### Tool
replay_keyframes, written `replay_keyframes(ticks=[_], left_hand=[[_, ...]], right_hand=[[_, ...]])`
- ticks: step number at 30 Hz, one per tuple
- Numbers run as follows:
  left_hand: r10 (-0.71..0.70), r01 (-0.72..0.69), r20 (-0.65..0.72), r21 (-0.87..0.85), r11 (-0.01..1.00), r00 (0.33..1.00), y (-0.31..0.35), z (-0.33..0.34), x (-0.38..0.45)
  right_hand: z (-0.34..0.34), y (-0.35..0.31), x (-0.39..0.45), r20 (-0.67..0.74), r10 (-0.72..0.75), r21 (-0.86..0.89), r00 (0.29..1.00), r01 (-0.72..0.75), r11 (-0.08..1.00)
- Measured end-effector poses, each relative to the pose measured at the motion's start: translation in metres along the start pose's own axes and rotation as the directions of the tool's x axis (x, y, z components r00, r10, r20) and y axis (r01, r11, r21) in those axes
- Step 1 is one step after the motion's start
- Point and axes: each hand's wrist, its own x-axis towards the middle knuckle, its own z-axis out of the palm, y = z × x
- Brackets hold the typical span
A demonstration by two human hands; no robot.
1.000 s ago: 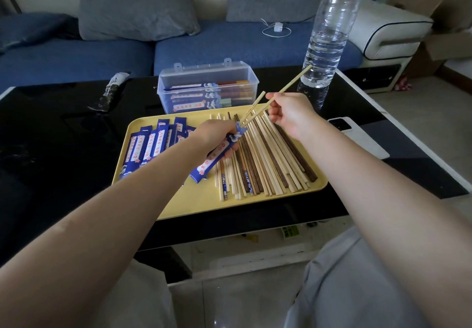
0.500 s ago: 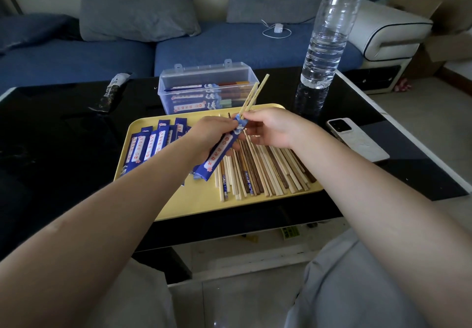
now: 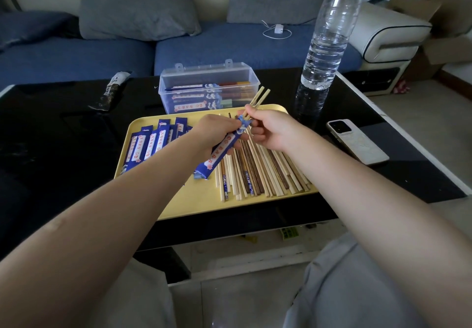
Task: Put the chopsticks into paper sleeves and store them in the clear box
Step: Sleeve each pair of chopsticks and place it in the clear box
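- Centrally, the left hand [image 3: 217, 133] curls its fingers round one blue paper sleeve [image 3: 221, 150], holding it slanted above the tray with its open mouth pointing up and away.
- The right hand [image 3: 269, 129] pinches two pale wooden chopsticks [image 3: 258, 101] between thumb and fingers; their lower ends sit inside the sleeve's mouth, and their squared tops stick out past the hand toward the box.
- That sleeve is flat paper, blue with a white label strip carrying red characters too small to read, plus pink flower marks and a white wave pattern at the mouth.
- Below both hands lies a yellow tray [image 3: 184, 205], rectangular with rounded corners.
- Loose chopsticks [image 3: 265, 174] lie side by side on its right half, too many and too overlapped to count: mostly pale wood, several dark brown, two with blue patterned ends.
- Empty sleeves [image 3: 150, 141] fan across its left half, about seven showing, of the same blue print.
- Just beyond the tray stands one clear box [image 3: 208, 86] of plastic, lid hinged back, with sleeved pairs stacked inside.
- One ribbed clear water bottle [image 3: 325, 46] stands on the glossy black table [image 3: 63, 148]; one white phone [image 3: 357, 141] lies face down to the right.
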Motion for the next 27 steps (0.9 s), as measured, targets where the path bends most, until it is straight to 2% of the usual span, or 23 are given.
replay_keyframes(ticks=[4,9,14,16,19,23,25,26,27], left_hand=[[-0.014,0.014,0.019,0.003,1.0,1.0,0.006,-0.001,-0.003],[-0.068,0.066,0.072,0.03,0.997,0.995,0.007,-0.002,-0.002],[-0.052,0.047,0.081,0.06,0.997,0.995,0.006,-0.004,0.0],[-0.035,0.027,0.067,0.118,0.993,0.997,0.007,-0.005,-0.001],[0.0,-0.012,0.052,0.237,0.971,0.999,0.013,-0.009,-0.001],[0.07,-0.073,0.023,0.446,0.892,0.997,0.019,-0.013,0.001],[0.122,-0.117,0.017,0.444,0.889,0.992,0.019,-0.015,0.007],[0.154,-0.142,0.014,0.475,0.868,0.988,0.02,-0.017,0.01],[0.2,-0.163,-0.001,0.575,0.802,0.98,0.021,-0.017,0.012]], right_hand=[[-0.002,-0.006,-0.003,-0.019,-0.005,-0.02,1.0,0.005,1.0],[-0.008,-0.008,0.003,-0.122,-0.067,0.027,0.99,0.071,0.997],[-0.011,-0.008,0.001,-0.101,-0.081,-0.034,0.992,0.078,0.996],[-0.011,-0.012,-0.002,-0.098,-0.076,-0.025,0.992,0.074,0.997],[-0.018,-0.02,-0.003,-0.143,-0.084,0.118,0.986,0.101,0.988],[-0.024,-0.024,-0.004,-0.161,-0.108,0.175,0.981,0.136,0.975],[-0.023,-0.023,-0.005,-0.146,-0.104,0.2,0.984,0.132,0.971],[-0.022,-0.025,-0.005,-0.141,-0.1,0.224,0.985,0.13,0.966],[-0.021,-0.025,-0.005,-0.142,-0.095,0.252,0.985,0.129,0.959]])
